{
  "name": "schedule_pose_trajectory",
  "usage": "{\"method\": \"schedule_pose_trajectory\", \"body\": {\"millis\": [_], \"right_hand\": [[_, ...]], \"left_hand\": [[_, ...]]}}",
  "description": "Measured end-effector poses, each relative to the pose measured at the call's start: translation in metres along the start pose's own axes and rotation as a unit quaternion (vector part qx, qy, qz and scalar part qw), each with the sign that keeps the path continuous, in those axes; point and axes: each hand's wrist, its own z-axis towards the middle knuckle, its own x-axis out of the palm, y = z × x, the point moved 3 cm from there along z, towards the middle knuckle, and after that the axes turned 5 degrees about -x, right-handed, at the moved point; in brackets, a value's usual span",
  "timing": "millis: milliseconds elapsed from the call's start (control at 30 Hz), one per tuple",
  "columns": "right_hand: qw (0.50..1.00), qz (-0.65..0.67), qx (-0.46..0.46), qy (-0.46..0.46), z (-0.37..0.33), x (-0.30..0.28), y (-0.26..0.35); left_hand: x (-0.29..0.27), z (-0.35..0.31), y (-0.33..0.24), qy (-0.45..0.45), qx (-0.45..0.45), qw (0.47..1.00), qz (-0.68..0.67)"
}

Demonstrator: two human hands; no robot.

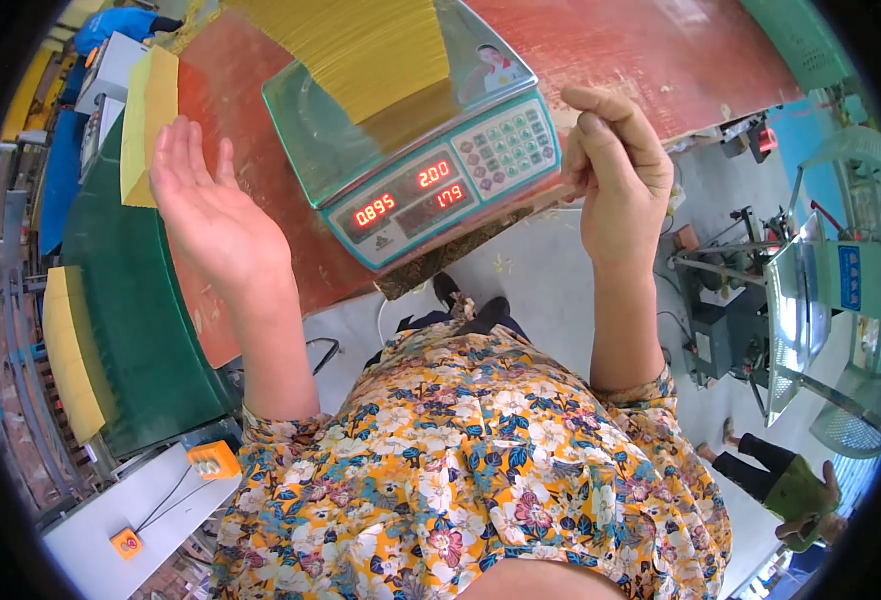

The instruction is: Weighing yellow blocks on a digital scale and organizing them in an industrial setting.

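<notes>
I see a digital scale between the fingers of both hands. A yellow, layered stack sits on it, up past the fingers. The left hand has its fingers spread out flat, with a yellow block near their tips. The right hand curls its fingers near the scale's buttons; I cannot tell if they pinch anything.

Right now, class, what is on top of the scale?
A yellow, finely lined block lies on the pan of the scale. It hides part of the pan; its underside cannot be seen.
</notes>
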Motion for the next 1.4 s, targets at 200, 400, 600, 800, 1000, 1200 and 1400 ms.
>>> {"method": "schedule_pose_trajectory", "body": {"millis": [200, 400, 600, 800, 1000, 1200, 1400], "right_hand": [[0.999, 0.008, 0.034, -0.008, -0.016, -0.025, 0.009], [0.992, 0.032, 0.118, 0.020, -0.028, -0.025, 0.000], [0.991, 0.058, 0.105, 0.056, -0.019, -0.001, -0.023], [0.994, -0.003, 0.056, 0.099, 0.050, 0.025, -0.051], [0.995, -0.002, -0.032, 0.095, 0.118, 0.058, -0.068], [0.988, -0.037, 0.006, 0.150, 0.157, 0.067, -0.089], [0.987, 0.014, 0.035, 0.158, 0.170, 0.051, -0.083]], "left_hand": [[0.010, -0.014, -0.016, 0.006, 0.008, 1.000, 0.000], [0.013, 0.008, -0.026, 0.001, -0.010, 1.000, 0.004], [0.032, 0.091, -0.059, 0.087, 0.039, 0.993, 0.071], [0.081, 0.160, -0.061, 0.234, -0.022, 0.965, 0.115], [0.132, 0.182, -0.044, 0.306, -0.011, 0.913, 0.271], [0.129, 0.213, -0.026, 0.336, 0.031, 0.851, 0.403], [0.133, 0.193, -0.061, 0.252, 0.039, 0.875, 0.411]]}}
